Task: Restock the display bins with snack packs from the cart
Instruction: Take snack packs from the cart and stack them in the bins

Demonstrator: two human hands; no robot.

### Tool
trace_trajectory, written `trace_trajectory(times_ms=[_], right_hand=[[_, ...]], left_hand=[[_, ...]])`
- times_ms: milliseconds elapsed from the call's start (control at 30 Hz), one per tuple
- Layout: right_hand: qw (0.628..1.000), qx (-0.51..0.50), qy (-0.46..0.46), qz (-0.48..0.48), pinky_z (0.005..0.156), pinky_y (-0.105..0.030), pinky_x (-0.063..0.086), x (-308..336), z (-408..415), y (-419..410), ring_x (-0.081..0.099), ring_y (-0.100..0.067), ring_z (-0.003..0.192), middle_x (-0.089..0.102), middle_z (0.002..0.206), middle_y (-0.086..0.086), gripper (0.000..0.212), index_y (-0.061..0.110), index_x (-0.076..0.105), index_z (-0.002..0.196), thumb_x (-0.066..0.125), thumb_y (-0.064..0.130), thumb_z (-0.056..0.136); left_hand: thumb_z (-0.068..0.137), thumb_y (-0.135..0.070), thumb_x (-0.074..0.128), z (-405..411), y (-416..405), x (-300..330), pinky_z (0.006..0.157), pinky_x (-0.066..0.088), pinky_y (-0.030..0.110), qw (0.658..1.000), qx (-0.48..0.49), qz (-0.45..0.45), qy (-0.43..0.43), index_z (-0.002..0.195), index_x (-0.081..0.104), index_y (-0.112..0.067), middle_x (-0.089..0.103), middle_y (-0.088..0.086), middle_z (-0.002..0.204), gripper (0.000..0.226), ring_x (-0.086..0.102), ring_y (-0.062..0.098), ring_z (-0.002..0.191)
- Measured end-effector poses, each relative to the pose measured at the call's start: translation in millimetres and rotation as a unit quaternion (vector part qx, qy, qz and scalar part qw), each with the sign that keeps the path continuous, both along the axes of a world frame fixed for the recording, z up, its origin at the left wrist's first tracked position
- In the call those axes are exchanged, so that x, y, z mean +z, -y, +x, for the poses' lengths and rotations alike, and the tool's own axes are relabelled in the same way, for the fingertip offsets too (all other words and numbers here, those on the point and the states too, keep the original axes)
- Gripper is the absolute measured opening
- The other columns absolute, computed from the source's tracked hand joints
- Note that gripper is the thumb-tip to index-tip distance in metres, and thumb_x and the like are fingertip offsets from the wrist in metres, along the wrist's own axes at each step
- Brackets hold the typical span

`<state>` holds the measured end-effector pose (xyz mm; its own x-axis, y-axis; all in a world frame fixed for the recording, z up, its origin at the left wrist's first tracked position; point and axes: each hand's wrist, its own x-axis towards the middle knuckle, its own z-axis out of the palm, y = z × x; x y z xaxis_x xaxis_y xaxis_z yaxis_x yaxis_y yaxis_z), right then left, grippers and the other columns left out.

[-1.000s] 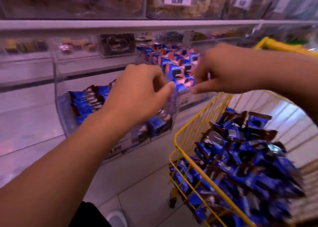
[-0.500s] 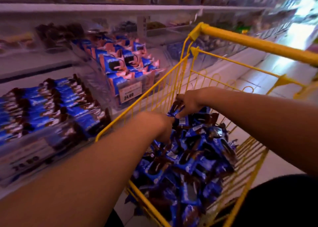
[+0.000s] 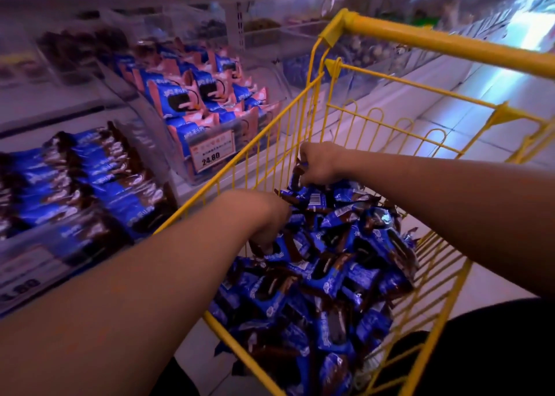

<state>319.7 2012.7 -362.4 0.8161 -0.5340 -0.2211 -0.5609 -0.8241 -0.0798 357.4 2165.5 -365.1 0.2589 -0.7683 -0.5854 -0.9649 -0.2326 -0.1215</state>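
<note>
A yellow wire cart point(image 3: 387, 32) holds a heap of blue and brown snack packs point(image 3: 336, 278). My left hand point(image 3: 267, 215) reaches down into the heap, its fingers curled among the packs and partly hidden. My right hand point(image 3: 318, 163) is at the far end of the heap, with its fingers curled round the end of a pack there. A clear display bin point(image 3: 54, 254) at the left holds rows of the same blue and brown packs.
A second clear bin point(image 3: 210, 152) with blue and pink packs and a 24.80 price tag stands behind the cart's left wall. More bins and a shelf run along the back. Tiled floor lies to the right of the cart.
Both hands left the display bins and went down into the cart. Over the last half second they sank deeper into the heap and closed on packs.
</note>
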Motion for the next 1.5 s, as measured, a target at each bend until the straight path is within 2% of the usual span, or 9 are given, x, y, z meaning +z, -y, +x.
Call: trace_trajectory(times_ms=[100, 200, 367, 467, 633, 867, 1067, 1267, 1500], right_hand=[[0.997, -0.026, -0.004, 0.068, 0.099, -0.038, 0.046, -4.3, -3.8, -6.1, 0.052, -0.034, 0.125, 0.051, 0.140, -0.017, 0.079, 0.006, 0.038, 0.142, 0.080, 0.034, 0.081], [0.997, -0.032, 0.028, 0.062, 0.093, -0.036, 0.050, 4.9, -2.5, -12.6, 0.057, -0.032, 0.118, 0.059, 0.131, -0.015, 0.064, 0.009, 0.051, 0.133, 0.081, 0.026, 0.079], [0.969, -0.097, 0.040, 0.223, 0.079, -0.064, 0.055, 40.5, -15.9, -16.9, 0.069, -0.029, 0.071, 0.071, 0.089, -0.010, 0.033, 0.018, 0.061, 0.111, 0.076, 0.018, 0.081], [0.957, -0.060, 0.019, 0.282, 0.071, -0.046, 0.057, 70.0, -35.4, -26.1, 0.068, -0.021, 0.068, 0.072, 0.083, -0.006, 0.021, 0.022, 0.062, 0.100, 0.074, 0.021, 0.083], [0.919, 0.043, 0.123, 0.371, 0.067, -0.043, 0.060, 103.6, -70.5, -51.9, 0.069, -0.022, 0.079, 0.071, 0.092, -0.013, 0.061, 0.016, 0.052, 0.108, 0.088, 0.014, 0.060], [0.766, 0.111, 0.297, 0.559, 0.059, -0.026, 0.059, 105.6, -67.4, -121.4, 0.066, -0.017, 0.075, 0.070, 0.092, -0.003, 0.061, 0.014, 0.060, 0.107, 0.079, 0.000, 0.052], [0.694, 0.090, 0.302, 0.647, 0.096, -0.061, 0.047, 101.4, -56.6, -134.5, 0.062, -0.038, 0.109, 0.062, 0.120, -0.024, 0.077, 0.001, 0.051, 0.129, 0.073, -0.010, 0.056], [0.641, 0.094, 0.315, 0.694, 0.083, -0.044, 0.059, 86.8, -45.6, -147.9, 0.072, -0.030, 0.097, 0.072, 0.109, -0.015, 0.044, 0.013, 0.070, 0.103, 0.072, 0.004, 0.061], [0.645, 0.064, 0.307, 0.697, 0.072, -0.036, 0.060, 79.9, -46.0, -134.0, 0.073, -0.023, 0.089, 0.072, 0.112, -0.012, 0.058, 0.019, 0.064, 0.120, 0.075, 0.011, 0.064]], left_hand=[[0.091, -0.038, 0.067, 1.2, -4.3, 2.0, 0.080, 0.043, 0.031, 0.999, 0.018, -0.019, -0.018, 0.133, 0.051, -0.010, 0.057, 0.009, 0.130, 0.053, 0.056, 0.028, 0.113], [0.093, -0.037, 0.064, 1.0, -6.0, 9.9, 0.076, 0.045, 0.036, 0.996, 0.029, -0.079, -0.040, 0.120, 0.058, -0.007, 0.063, 0.012, 0.117, 0.040, 0.060, 0.031, 0.101], [0.097, -0.039, 0.056, -0.5, -21.2, 45.7, 0.058, 0.037, 0.033, 0.968, 0.028, -0.243, -0.055, 0.078, 0.055, -0.013, 0.055, 0.005, 0.076, 0.032, 0.052, 0.024, 0.070], [0.093, -0.037, 0.060, 1.1, -49.9, 56.4, 0.063, 0.049, 0.035, 0.929, 0.095, -0.332, -0.130, 0.079, 0.061, -0.008, 0.063, 0.009, 0.079, 0.033, 0.061, 0.027, 0.077], [0.096, -0.018, 0.060, 9.5, -114.7, 68.1, 0.043, 0.052, 0.024, 0.725, 0.302, -0.416, -0.458, 0.083, 0.059, -0.012, 0.068, -0.001, 0.065, 0.015, 0.069, 0.016, 0.058], [0.094, -0.020, 0.061, 27.3, -174.6, 78.3, 0.037, 0.034, 0.016, 0.579, 0.376, -0.547, -0.473, 0.089, 0.069, -0.016, 0.059, -0.002, 0.067, 0.011, 0.051, 0.006, 0.048], [0.085, -0.025, 0.073, 39.8, -199.4, 82.6, 0.041, 0.038, 0.020, 0.564, 0.385, -0.578, -0.446, 0.092, 0.072, -0.021, 0.069, 0.000, 0.075, 0.008, 0.060, 0.010, 0.057], [0.089, -0.005, 0.061, 37.1, -197.3, 80.8, 0.076, 0.062, 0.044, 0.450, 0.401, -0.500, -0.621, 0.113, 0.059, -0.004, 0.070, 0.023, 0.109, 0.024, 0.070, 0.031, 0.087], [0.089, -0.007, 0.067, 43.5, -187.9, 75.6, 0.054, 0.050, 0.024, 0.501, 0.373, -0.579, -0.524, 0.120, 0.062, -0.026, 0.071, 0.010, 0.101, 0.037, 0.066, 0.013, 0.068]])
